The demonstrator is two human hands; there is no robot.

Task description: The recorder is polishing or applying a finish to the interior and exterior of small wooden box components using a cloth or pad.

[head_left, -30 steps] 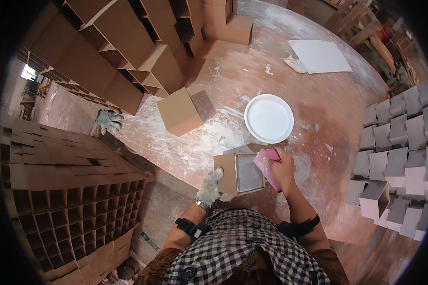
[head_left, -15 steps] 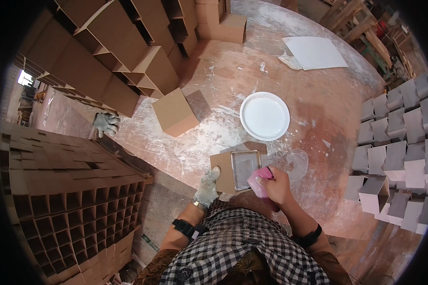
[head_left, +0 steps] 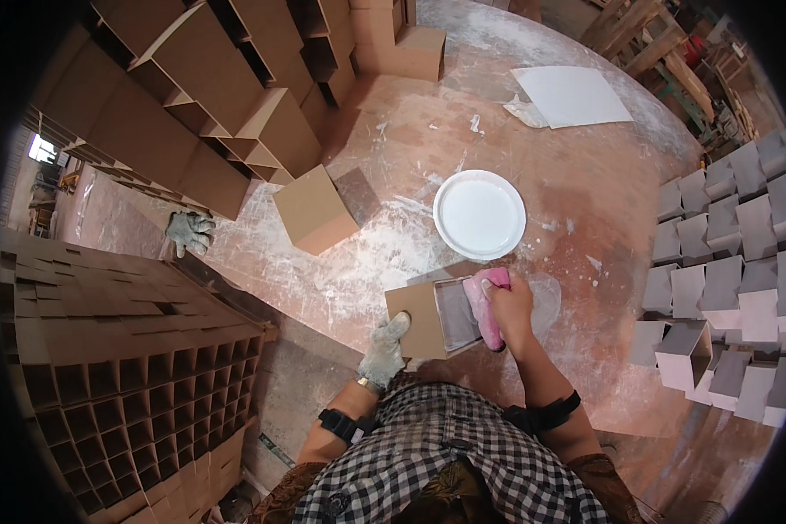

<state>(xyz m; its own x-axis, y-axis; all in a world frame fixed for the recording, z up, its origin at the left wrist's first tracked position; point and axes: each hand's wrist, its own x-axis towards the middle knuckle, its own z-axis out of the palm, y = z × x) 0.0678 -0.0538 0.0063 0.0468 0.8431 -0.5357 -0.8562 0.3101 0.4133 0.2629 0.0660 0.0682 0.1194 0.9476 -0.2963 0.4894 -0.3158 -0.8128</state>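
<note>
A small brown cardboard box (head_left: pixel 417 316) is in front of me, with a greyish open or recessed face (head_left: pixel 457 313) edged by a pale rim on its right. My left hand (head_left: pixel 383 348), in a whitish work glove, grips the box's left side with the thumb on top. My bare right hand (head_left: pixel 510 307) is closed around a soft-looking pink tool (head_left: pixel 486 316), which lies along the right rim of that face. I cannot make out the tool's exact kind. Just beyond the box is a round white dish (head_left: pixel 479 215).
Another cardboard box (head_left: pixel 316 210) and a grey glove (head_left: pixel 190 232) lie at the left. Stacked cartons (head_left: pixel 205 65) rise at far left, with a cell-like cardboard stack (head_left: pixel 131 375) nearer. Grey-white boxes (head_left: pixel 725 284) line the right; a white sheet (head_left: pixel 576 96) lies at the back.
My right hand has moved the pink tool from the lower right corner of the face up along its right rim. The box has tilted slightly; my left hand keeps its grip.
</note>
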